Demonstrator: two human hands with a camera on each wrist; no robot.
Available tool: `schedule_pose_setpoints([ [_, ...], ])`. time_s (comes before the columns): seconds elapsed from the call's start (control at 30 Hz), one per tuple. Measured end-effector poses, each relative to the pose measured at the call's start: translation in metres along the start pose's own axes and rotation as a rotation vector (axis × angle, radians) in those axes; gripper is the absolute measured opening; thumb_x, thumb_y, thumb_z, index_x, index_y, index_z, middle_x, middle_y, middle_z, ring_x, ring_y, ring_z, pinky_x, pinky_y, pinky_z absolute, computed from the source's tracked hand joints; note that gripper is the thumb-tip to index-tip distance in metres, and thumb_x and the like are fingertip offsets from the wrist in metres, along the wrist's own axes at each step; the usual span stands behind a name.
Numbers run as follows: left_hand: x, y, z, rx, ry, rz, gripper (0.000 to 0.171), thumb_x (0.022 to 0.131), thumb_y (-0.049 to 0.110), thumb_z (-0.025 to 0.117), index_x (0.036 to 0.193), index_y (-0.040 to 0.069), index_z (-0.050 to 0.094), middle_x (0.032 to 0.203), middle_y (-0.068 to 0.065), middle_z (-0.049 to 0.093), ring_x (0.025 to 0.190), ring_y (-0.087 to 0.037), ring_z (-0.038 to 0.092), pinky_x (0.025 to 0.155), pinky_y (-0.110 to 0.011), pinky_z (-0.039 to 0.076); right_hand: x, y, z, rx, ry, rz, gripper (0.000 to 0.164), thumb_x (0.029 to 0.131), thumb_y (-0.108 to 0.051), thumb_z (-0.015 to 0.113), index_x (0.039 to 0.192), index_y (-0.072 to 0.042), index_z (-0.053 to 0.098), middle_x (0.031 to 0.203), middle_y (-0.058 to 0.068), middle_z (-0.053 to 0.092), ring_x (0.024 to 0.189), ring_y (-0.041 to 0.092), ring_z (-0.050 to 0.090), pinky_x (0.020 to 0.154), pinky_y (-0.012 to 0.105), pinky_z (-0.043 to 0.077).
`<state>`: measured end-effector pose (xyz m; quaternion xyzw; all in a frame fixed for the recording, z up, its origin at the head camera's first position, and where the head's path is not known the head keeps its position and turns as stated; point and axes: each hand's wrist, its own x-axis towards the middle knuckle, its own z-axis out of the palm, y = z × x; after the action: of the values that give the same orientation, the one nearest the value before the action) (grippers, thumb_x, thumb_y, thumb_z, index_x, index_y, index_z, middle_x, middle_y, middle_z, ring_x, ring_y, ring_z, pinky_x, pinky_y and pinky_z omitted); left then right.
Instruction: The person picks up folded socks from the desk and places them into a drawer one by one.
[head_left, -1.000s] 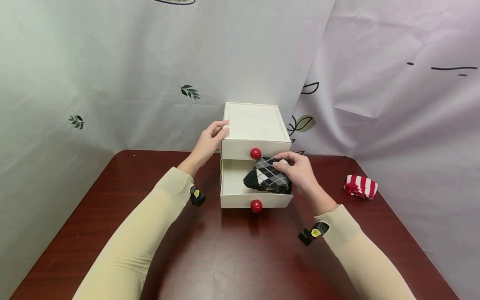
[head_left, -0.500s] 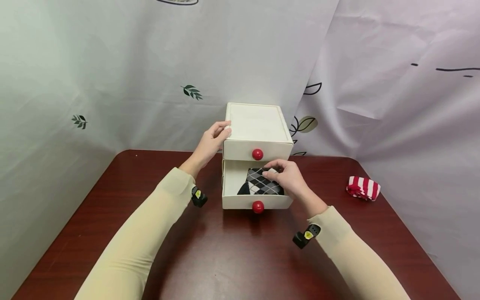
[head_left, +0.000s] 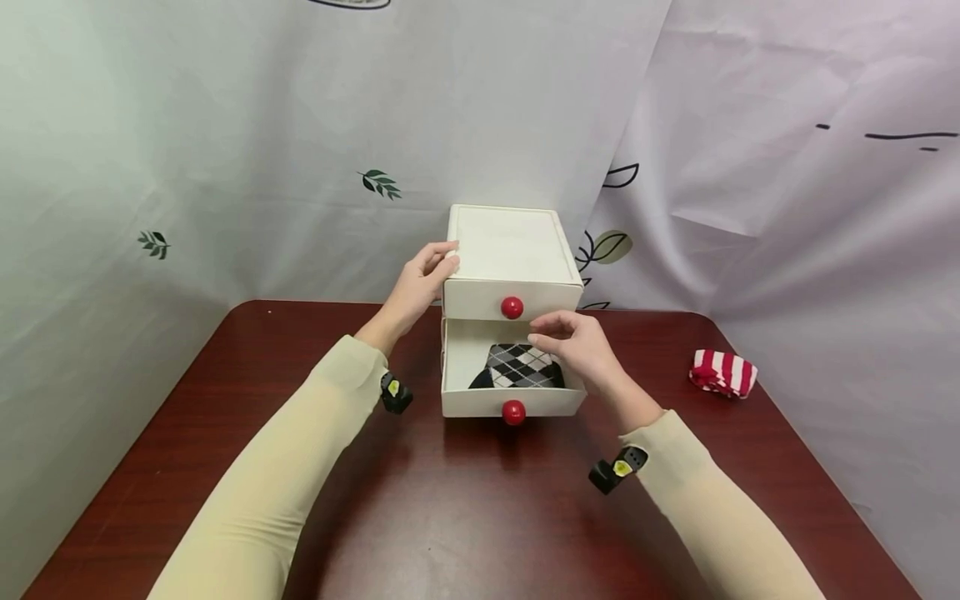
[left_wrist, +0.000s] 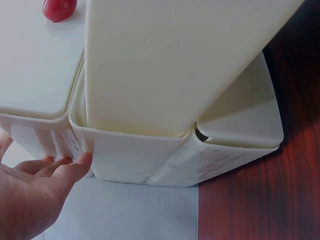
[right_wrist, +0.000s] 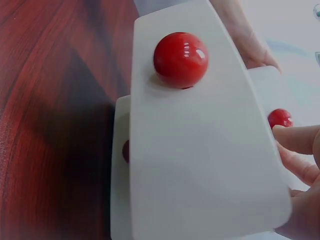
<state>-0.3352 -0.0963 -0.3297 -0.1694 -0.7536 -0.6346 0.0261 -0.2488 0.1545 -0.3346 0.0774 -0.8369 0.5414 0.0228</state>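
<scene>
A small white drawer cabinet point(head_left: 513, 242) with red ball knobs stands near the table's back edge, its middle drawer point(head_left: 476, 405) pulled out. Inside that drawer lies a folded black, grey and white argyle sock bundle point(head_left: 521, 367). Just above its right end hovers my right hand point(head_left: 585, 346), fingers loosely bent with nothing between them. My left hand point(head_left: 412, 292) touches the cabinet's upper left side, and in the left wrist view its fingers point(left_wrist: 67, 167) lie extended against that wall. The drawer front hides the socks in the right wrist view.
A red-and-white striped folded sock bundle point(head_left: 723, 372) lies at the table's right. The dark red wooden table point(head_left: 457, 517) extends in front of the cabinet. A pale cloth with leaf prints point(head_left: 300, 150) hangs behind. Below the pulled-out drawer is a shut lower drawer point(left_wrist: 245, 110).
My right hand has lowered the argyle sock bundle into the middle drawer, let go and risen slightly off it. My left hand has stayed against the cabinet.
</scene>
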Motion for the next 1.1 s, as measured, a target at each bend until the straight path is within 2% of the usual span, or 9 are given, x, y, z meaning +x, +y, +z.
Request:
schedule_pose_setpoints([
  [0.2, -0.001, 0.000, 0.000, 0.013, 0.007, 0.012, 0.045, 0.094, 0.041, 0.051, 0.136, 0.025, 0.047, 0.137, -0.003, 0.046, 0.119, -0.020, 0.046, 0.085, -0.045, 0.045, -0.011, -0.012, -0.002, 0.039, -0.030, -0.020, 0.027, 0.081, -0.010, 0.072, 0.106, 0.001, 0.066, 0.099, 0.010, 0.067, 0.085, 0.017, 0.062, 0.072, 0.024, 0.048],
  [0.5, 0.000, 0.001, 0.000, -0.020, 0.005, -0.001, 0.045, 0.095, 0.037, 0.051, 0.137, 0.023, 0.046, 0.137, -0.005, 0.045, 0.118, -0.023, 0.047, 0.088, -0.047, 0.044, -0.034, -0.027, 0.001, -0.002, -0.088, -0.100, 0.027, 0.081, -0.015, 0.073, 0.105, -0.002, 0.067, 0.098, 0.007, 0.067, 0.085, 0.018, 0.062, 0.072, 0.025, 0.049],
  [0.63, -0.002, 0.005, 0.000, -0.026, -0.009, -0.013, 0.045, 0.096, 0.032, 0.051, 0.139, 0.019, 0.044, 0.140, -0.008, 0.042, 0.120, -0.025, 0.046, 0.087, -0.048, 0.044, -0.047, -0.026, 0.001, -0.002, -0.119, -0.102, 0.027, 0.081, -0.014, 0.073, 0.104, -0.001, 0.067, 0.095, 0.005, 0.067, 0.083, 0.017, 0.062, 0.070, 0.027, 0.049],
  [0.87, -0.016, 0.029, 0.002, 0.005, -0.008, -0.016, 0.045, 0.098, 0.027, 0.047, 0.139, 0.012, 0.042, 0.138, -0.012, 0.044, 0.118, -0.027, 0.047, 0.088, -0.046, 0.043, -0.063, -0.023, 0.006, 0.080, -0.170, -0.099, 0.025, 0.081, -0.008, 0.072, 0.104, 0.002, 0.066, 0.094, 0.006, 0.066, 0.081, 0.016, 0.062, 0.069, 0.024, 0.049],
  [1.1, -0.018, 0.030, 0.003, -0.010, -0.012, -0.014, 0.045, 0.097, 0.026, 0.048, 0.139, 0.011, 0.042, 0.137, -0.012, 0.045, 0.118, -0.026, 0.047, 0.088, -0.046, 0.044, -0.075, -0.014, 0.012, 0.100, -0.249, -0.060, 0.024, 0.083, -0.011, 0.071, 0.102, 0.003, 0.067, 0.090, 0.011, 0.068, 0.077, 0.017, 0.063, 0.072, 0.030, 0.051],
])
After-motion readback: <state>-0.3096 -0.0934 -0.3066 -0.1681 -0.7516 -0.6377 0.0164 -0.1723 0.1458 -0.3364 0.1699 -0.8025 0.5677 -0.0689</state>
